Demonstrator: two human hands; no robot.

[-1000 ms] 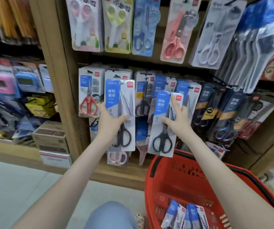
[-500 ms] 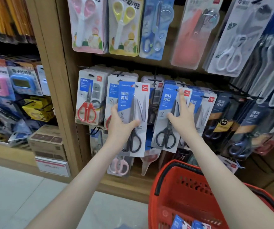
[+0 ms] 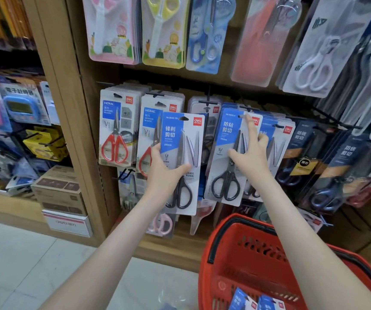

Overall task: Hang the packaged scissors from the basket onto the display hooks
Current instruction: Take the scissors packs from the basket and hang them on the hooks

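Red basket (image 3: 236, 253) sat low right, spare packs (image 3: 245, 300) inside. One scissors pack (image 3: 181, 139) hung before the rack (image 3: 72, 130) — left hand (image 3: 166, 173) curled its thumb across the front; second pack (image 3: 227, 139) lay against the hung row (image 3: 278, 139), right hand (image 3: 250, 153) pinching it, index finger (image 3: 249, 124) stretched up.

Both arms are bare from the lower frame edge up to the wrists: left forearm (image 3: 113, 242), right forearm (image 3: 303, 231). Left hand (image 3: 166, 173) and right hand (image 3: 250, 157) are likewise uncovered. We note a short nail on the right index fingertip (image 3: 248, 119). Between the arms, at the bottom edge, we log a sliver of blue-grey cloth (image 3: 169, 307); too little shows to name the garment.
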